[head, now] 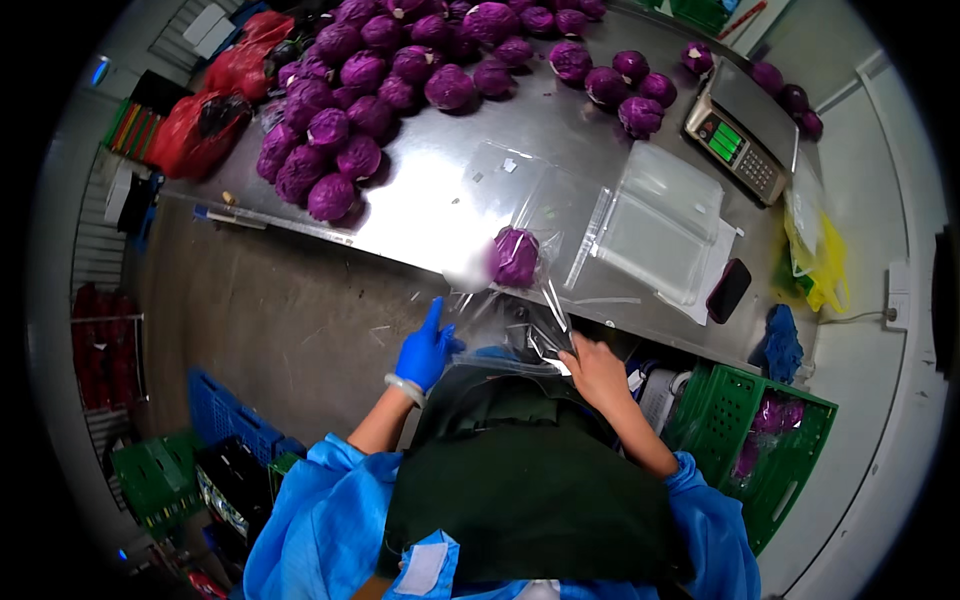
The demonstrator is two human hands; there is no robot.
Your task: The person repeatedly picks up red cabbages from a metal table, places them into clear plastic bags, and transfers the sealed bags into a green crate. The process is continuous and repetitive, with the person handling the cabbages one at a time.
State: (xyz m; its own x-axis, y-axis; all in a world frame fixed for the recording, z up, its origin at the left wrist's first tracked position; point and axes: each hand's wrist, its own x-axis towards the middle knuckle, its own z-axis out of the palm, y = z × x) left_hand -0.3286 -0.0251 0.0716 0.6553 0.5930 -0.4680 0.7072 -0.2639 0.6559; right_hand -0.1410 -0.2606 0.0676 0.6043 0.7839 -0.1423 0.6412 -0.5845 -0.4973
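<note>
A red cabbage (517, 257) sits at the table's front edge, inside a clear plastic bag (491, 326) whose near end hangs over the edge towards me. My right hand (598, 367), bare, pinches the bag's right side near its mouth. On the other side, my left hand (426, 349) wears a blue glove. Its index finger points forward while the thumb and other fingers hold the bag's left edge. A pale blurred patch hides part of the picture just left of the cabbage.
A pile of red cabbages (367, 116) covers the table's far left. To the right lie a stack of clear bags (660, 217), a phone (728, 291) and a digital scale (739, 142). Below stands a green crate (787, 465) with wrapped cabbages. Red sacks (199, 131) stand at left.
</note>
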